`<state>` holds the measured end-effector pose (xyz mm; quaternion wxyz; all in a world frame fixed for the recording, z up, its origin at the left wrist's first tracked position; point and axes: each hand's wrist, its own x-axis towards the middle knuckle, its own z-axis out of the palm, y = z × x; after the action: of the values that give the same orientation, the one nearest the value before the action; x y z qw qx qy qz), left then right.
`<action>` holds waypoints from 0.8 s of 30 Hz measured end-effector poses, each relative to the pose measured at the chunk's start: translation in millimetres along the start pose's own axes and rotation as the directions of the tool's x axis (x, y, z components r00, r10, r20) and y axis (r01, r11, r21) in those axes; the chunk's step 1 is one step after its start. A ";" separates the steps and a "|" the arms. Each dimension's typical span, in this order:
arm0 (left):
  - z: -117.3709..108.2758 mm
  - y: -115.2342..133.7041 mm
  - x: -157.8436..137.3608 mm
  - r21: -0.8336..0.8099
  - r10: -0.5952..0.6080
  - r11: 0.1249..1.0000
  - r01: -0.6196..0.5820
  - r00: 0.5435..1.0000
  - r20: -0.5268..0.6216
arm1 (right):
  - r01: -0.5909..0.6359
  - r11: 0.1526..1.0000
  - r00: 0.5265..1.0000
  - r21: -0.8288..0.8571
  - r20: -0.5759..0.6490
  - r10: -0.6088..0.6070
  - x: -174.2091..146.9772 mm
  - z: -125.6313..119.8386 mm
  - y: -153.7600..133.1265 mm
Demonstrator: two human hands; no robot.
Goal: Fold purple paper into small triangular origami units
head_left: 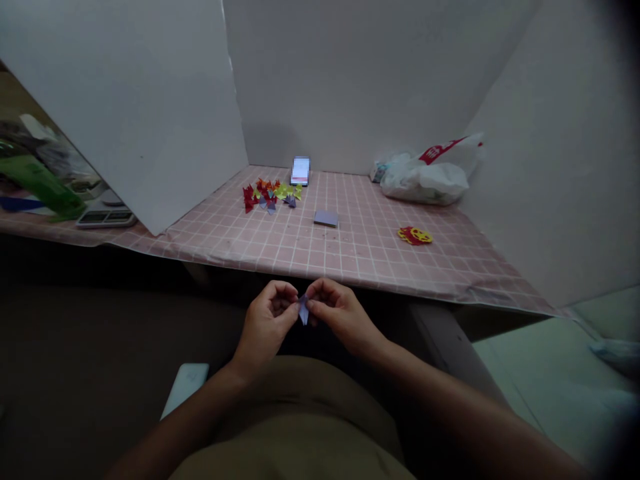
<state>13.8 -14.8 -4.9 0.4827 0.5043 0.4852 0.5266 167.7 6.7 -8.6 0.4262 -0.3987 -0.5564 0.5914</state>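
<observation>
A small folded piece of lilac paper (303,312) is pinched between my two hands, just in front of the table's near edge. My left hand (270,317) grips its left side with thumb and fingertips. On the other side, my right hand (340,310) pinches it the same way. The paper narrows to points at the bottom; its finer folds are too small to make out. On the table beyond lies a stack of lilac paper squares (326,218). Behind it to the left is a cluster of folded paper pieces (267,193) in red, orange, yellow and lilac.
A lit phone (301,171) leans near the back wall. At the right are a white plastic bag (425,177) and red and yellow cut-out shapes (415,235). White panels (350,80) surround the pink checked table (280,250). A flat scale (107,217) sits at far left.
</observation>
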 end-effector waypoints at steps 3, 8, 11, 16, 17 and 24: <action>0.9 1.6 -0.5 -0.026 -0.030 0.999 0.030 0.999 0.022 | 0.013 1.000 1.000 0.001 -0.008 -0.013 -0.9 0.8 -0.2; -1.7 0.5 0.7 -0.079 -0.054 0.995 0.055 0.998 0.009 | 0.024 0.999 0.999 -0.033 0.029 -0.023 -1.7 -0.2 -3.3; -6.4 -2.4 4.1 -0.230 -0.142 0.963 0.143 0.990 0.020 | 0.070 0.993 0.998 -0.094 0.012 -0.069 -0.6 -3.4 -5.3; -13.2 -4.8 8.6 -0.480 -0.291 0.804 0.351 0.936 0.197 | 0.048 0.996 0.997 -0.074 0.067 -0.043 0.3 -5.1 -7.8; -14.0 -4.8 8.9 -0.493 -0.290 0.791 0.362 0.932 0.220 | 0.007 1.000 0.995 -0.022 0.099 -0.004 0.1 -4.6 -7.6; -19.9 -6.0 11.5 -0.403 -0.252 0.842 0.358 0.922 0.293 | -0.301 0.912 0.943 0.279 0.227 0.241 1.8 -6.1 -0.4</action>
<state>-6.3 -3.5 -10.5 0.7164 0.3520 0.3658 0.4786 172.9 10.3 -8.6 0.3424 -0.3429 -0.4334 0.7598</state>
